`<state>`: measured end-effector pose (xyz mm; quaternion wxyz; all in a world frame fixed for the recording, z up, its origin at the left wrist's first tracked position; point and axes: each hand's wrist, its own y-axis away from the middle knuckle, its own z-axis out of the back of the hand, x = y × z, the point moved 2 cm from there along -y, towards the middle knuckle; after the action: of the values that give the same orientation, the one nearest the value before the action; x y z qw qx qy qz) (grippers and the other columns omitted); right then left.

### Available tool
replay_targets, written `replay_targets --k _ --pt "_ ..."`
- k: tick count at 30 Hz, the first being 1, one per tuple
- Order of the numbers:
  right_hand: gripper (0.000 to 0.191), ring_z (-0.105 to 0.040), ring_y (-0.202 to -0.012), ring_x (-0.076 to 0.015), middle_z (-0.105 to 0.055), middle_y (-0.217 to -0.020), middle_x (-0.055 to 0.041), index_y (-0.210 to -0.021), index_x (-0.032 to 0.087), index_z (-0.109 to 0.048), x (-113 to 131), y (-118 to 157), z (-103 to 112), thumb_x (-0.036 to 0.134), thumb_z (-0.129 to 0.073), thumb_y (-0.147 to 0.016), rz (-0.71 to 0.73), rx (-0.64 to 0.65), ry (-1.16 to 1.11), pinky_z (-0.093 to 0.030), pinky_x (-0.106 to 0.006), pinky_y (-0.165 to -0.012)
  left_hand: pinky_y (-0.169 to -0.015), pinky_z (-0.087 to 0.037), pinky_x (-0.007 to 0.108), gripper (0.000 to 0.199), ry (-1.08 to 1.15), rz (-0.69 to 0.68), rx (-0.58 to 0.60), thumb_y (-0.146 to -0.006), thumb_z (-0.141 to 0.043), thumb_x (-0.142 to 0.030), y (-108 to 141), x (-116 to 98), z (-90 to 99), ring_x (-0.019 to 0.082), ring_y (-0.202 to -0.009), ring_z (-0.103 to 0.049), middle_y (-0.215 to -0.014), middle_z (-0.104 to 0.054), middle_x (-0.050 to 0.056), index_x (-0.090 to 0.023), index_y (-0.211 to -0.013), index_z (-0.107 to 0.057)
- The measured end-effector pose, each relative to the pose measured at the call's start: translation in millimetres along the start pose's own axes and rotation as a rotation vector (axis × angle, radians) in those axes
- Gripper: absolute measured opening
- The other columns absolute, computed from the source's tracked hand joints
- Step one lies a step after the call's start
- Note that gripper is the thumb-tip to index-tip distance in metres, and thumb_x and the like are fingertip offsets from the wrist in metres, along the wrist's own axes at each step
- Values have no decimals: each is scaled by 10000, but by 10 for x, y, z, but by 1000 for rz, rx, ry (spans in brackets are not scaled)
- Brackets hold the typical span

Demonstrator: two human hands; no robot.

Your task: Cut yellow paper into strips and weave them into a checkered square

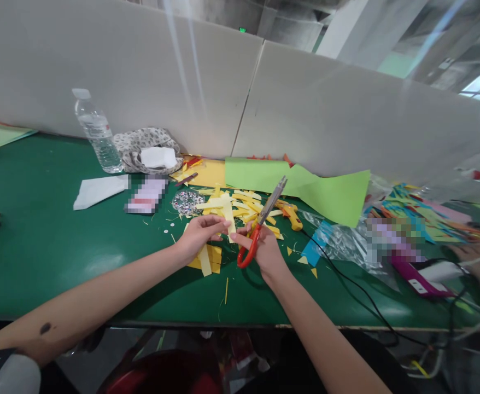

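Observation:
A pale yellow paper strip (228, 210) stands upright between my hands, over the green tabletop. My left hand (200, 235) pinches its lower part between thumb and fingers. In my right hand (268, 253) is a pair of scissors (271, 208) with red handles, blades pointing up and away; the thumb also reaches the strip's lower end. Behind the hands lies a loose heap of yellow paper strips (242, 207). Darker yellow paper pieces (213, 258) rest under my left hand. A yellow glue gun (293, 215) lies just past the scissors.
A water bottle (98, 134) and a patterned cloth bag (150, 143) stand along the partition. Green paper (338, 197) lies at the back. To the right are plastic wrap (342, 241), coloured strips (416, 213), a purple power strip (418, 279) and cables. Round sequins (187, 202) lie left of the heap.

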<state>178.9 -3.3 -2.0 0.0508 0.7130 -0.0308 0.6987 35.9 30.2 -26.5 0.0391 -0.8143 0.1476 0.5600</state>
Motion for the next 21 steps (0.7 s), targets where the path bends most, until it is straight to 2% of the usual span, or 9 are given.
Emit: replay_targets --k 8,13,18,21 --pt "439 -583 -617 -134 -581 -630 44 -692 211 -427 3 6 -13 365 -783 -486 -8 35 61 -462 -307 -692 -546 -481 185 216 27 -18 -12 -620 -762 -318 -5 -51 11 97 -644 -575 -710 -612 23 -150 -711 -659" --pt "442 -569 -615 -133 -572 -618 46 -706 211 -425 -29 -8 -12 341 -782 -480 -42 57 106 -451 -294 -671 -548 -490 193 228 51 -30 -42 -622 -760 -338 -27 -84 49 101 -651 -577 -691 -610 18 -149 -689 -653" --pt "455 -560 -604 -125 -567 -621 50 -710 208 -425 -33 11 -34 321 -790 -462 -68 65 110 -446 -288 -665 -484 -461 177 249 113 3 -97 -610 -771 -345 -65 -98 101 111 -653 -593 -730 -627 38 -149 -715 -659" --pt "448 -563 -606 -128 -580 -623 44 -713 205 -436 -9 37 -46 337 -788 -468 -77 94 137 -447 -294 -672 -463 -445 166 250 135 -24 -117 -606 -775 -335 -91 -109 139 104 -640 -584 -732 -622 34 -153 -734 -661"
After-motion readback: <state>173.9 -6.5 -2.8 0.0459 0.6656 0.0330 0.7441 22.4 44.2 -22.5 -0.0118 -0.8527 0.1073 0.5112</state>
